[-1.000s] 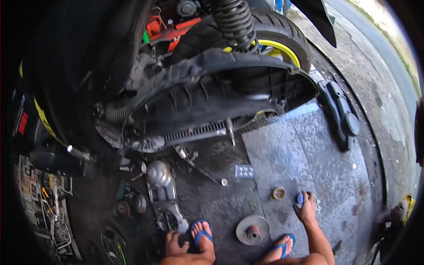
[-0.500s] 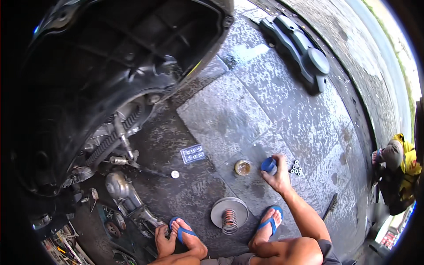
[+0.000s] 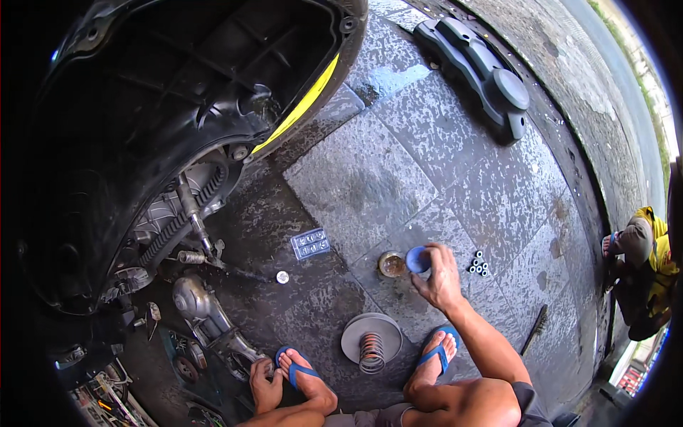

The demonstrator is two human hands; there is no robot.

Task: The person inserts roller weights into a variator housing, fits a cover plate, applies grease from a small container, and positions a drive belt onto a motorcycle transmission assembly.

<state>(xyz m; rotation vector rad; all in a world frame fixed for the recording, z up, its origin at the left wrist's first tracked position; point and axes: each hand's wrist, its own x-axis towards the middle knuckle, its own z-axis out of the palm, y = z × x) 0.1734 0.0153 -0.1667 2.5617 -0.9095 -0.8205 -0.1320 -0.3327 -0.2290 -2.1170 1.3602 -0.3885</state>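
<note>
My right hand [image 3: 442, 277] holds a small round blue cap [image 3: 417, 260] just above the paving, right beside a small open round tin [image 3: 392, 264] with brownish contents. My left hand [image 3: 265, 385] rests low on the ground beside my left foot, its fingers curled against a grey metal engine cover part [image 3: 213, 324]; what it grips is hard to tell. Between my feet stands a grey pulley disc with a coil spring [image 3: 371, 341].
A scooter with its black underside and exposed drive belt [image 3: 174, 220] fills the upper left. A black plastic cover [image 3: 480, 71] lies at the top. Several small rollers [image 3: 478, 264], a washer [image 3: 282, 277], a small blue packet [image 3: 310, 243], a brush [image 3: 535, 329]. A person [image 3: 644, 270] crouches at right.
The view has tilted further down and the scooter has slid up and left. My right hand has moved from the floor near the rollers to the tin, with the blue cap in it.
</note>
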